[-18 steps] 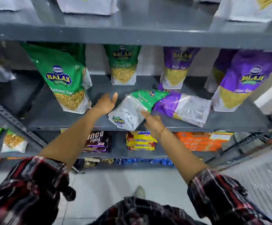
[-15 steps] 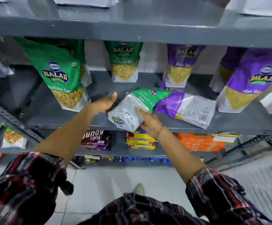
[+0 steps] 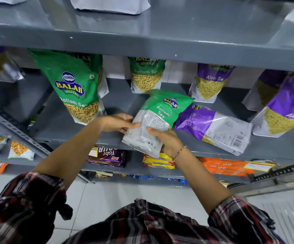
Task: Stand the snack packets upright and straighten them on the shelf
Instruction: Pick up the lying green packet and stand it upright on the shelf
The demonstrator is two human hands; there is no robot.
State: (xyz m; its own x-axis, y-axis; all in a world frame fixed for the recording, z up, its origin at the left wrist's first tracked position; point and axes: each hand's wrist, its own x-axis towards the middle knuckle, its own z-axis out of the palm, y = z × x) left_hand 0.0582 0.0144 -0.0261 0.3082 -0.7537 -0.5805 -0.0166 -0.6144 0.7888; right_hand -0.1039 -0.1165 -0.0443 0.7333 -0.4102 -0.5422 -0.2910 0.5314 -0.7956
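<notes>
A green Ratlami Sev packet (image 3: 157,118) tilts back side up over the front of the grey middle shelf (image 3: 58,124). My left hand (image 3: 118,123) grips its lower left edge and my right hand (image 3: 165,140) holds its bottom right corner. Just to the right a purple Aloo Sev packet (image 3: 214,127) lies flat on the shelf, back side up. Upright packets stand around: a large green one (image 3: 74,88) at the left, a green one (image 3: 147,75) and a purple one (image 3: 210,81) at the back, a large purple one (image 3: 286,110) at the right.
The upper shelf (image 3: 142,43) overhangs the packets, with white packet bottoms on it. A slotted metal upright (image 3: 16,132) runs diagonally at the left. Below are biscuit packs (image 3: 107,156), yellow packs (image 3: 158,162) and orange packs (image 3: 227,167). A tiled floor lies underneath.
My right hand closed on the fallen green packet first; then my left hand came over and gripped it too. The packet has risen off the shelf and tilted toward upright.
</notes>
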